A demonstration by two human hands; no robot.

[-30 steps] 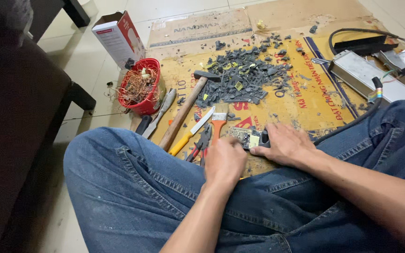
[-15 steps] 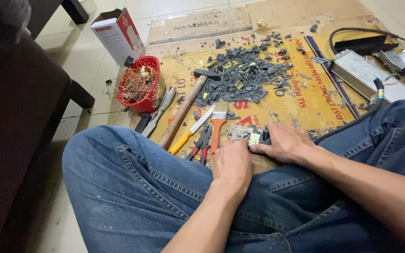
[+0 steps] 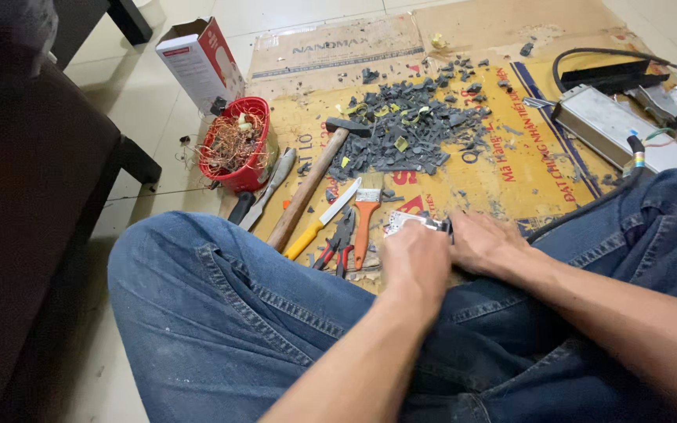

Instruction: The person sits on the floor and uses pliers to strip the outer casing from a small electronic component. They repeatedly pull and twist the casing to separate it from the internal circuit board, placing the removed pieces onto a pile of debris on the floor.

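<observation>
I sit cross-legged in blue jeans on flattened cardboard [image 3: 511, 164]. My left hand [image 3: 414, 258] and my right hand [image 3: 483, 241] are closed together around a small light-coloured part [image 3: 406, 222] with a dark end, just in front of my shins. Most of the part is hidden by my fingers. Just left of my hands lie an orange-handled brush [image 3: 363, 223], red-handled pliers [image 3: 335, 249], a yellow-handled knife [image 3: 316, 229] and a wooden-handled hammer [image 3: 307, 188].
A pile of dark broken pieces [image 3: 413, 129] covers the cardboard's middle. A red basket of copper wire [image 3: 237, 145] and a white and red box [image 3: 201, 63] stand at the left. A metal casing [image 3: 617, 129] with black cable [image 3: 589, 205] lies at right. Dark furniture [image 3: 25, 196] fills the left.
My two hands have drawn closer together over the small part and shifted slightly. The tools and the pile have not moved.
</observation>
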